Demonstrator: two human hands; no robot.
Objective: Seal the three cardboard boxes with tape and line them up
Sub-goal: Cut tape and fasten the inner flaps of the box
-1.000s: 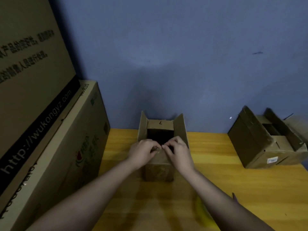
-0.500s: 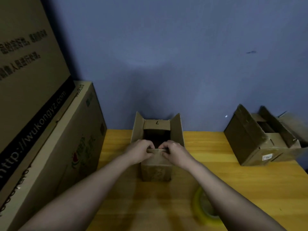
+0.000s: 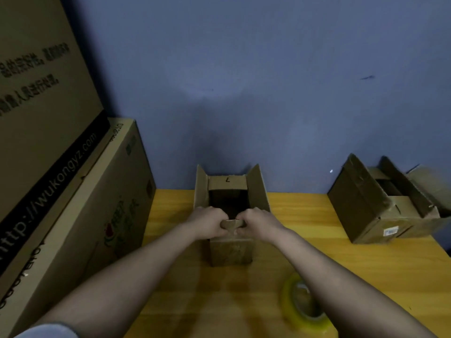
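Observation:
A small open cardboard box [image 3: 230,250] stands in the middle of the wooden table [image 3: 366,269], its side flaps up and its far flap folded in. My left hand [image 3: 207,222] and my right hand [image 3: 260,222] both grip the box's near flap [image 3: 230,224], fingers curled over its edge. A second open box [image 3: 380,203] lies tilted at the back right. A yellow tape roll [image 3: 296,311] lies flat on the table under my right forearm, partly hidden by it.
Two large printed cartons [image 3: 73,203] are stacked along the left edge of the table. A blue wall [image 3: 244,93] rises right behind the boxes.
Both hands have drawn the near flap a little toward me and now curl over it. The view has tilted down, showing more of the tape roll.

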